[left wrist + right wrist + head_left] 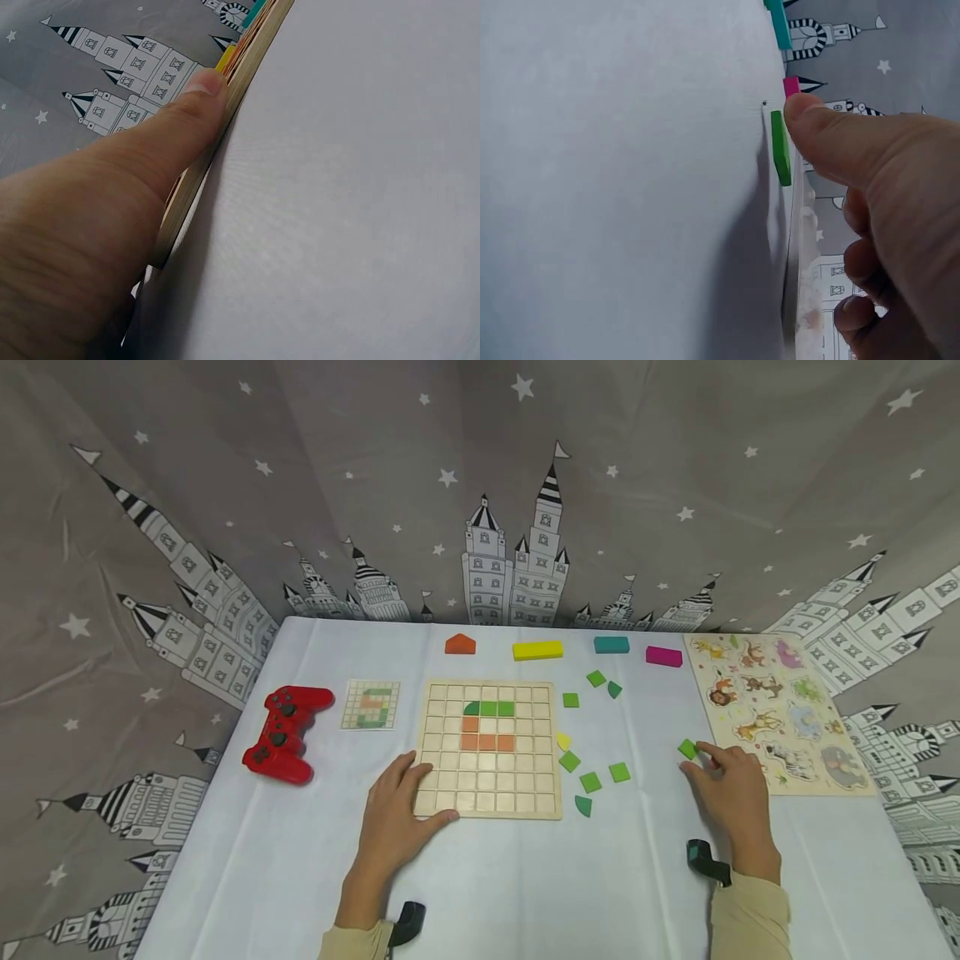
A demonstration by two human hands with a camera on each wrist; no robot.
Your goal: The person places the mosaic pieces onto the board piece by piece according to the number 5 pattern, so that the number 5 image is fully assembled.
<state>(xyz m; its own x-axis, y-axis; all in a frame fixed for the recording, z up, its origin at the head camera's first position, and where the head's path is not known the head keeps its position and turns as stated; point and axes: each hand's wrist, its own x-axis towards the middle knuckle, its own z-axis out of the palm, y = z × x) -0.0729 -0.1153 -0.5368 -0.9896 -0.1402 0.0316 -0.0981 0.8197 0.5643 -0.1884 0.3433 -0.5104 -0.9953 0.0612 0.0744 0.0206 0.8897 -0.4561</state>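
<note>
A wooden grid board [445,781] lies mid-table, bearing green tiles [497,707] in one row and orange tiles [487,742] below them. My left hand [392,814] rests at its near left corner, thumb along the front edge and fingertips over the left side. The left wrist view shows that thumb against the board's wooden edge [196,169]. Over on the right, my right hand [731,785] has its index fingertip at a small green square tile [687,748], with the thumb a little apart from it. In the right wrist view, the thumb hides the index finger beside this tile [780,150].
Loose green tiles [590,782] and a yellow piece [563,741] lie right of the board. A pattern card [371,704] and a red game controller [288,735] are to its left. An animal puzzle [780,714] is at far right. Blocks, one yellow [537,650], line the back.
</note>
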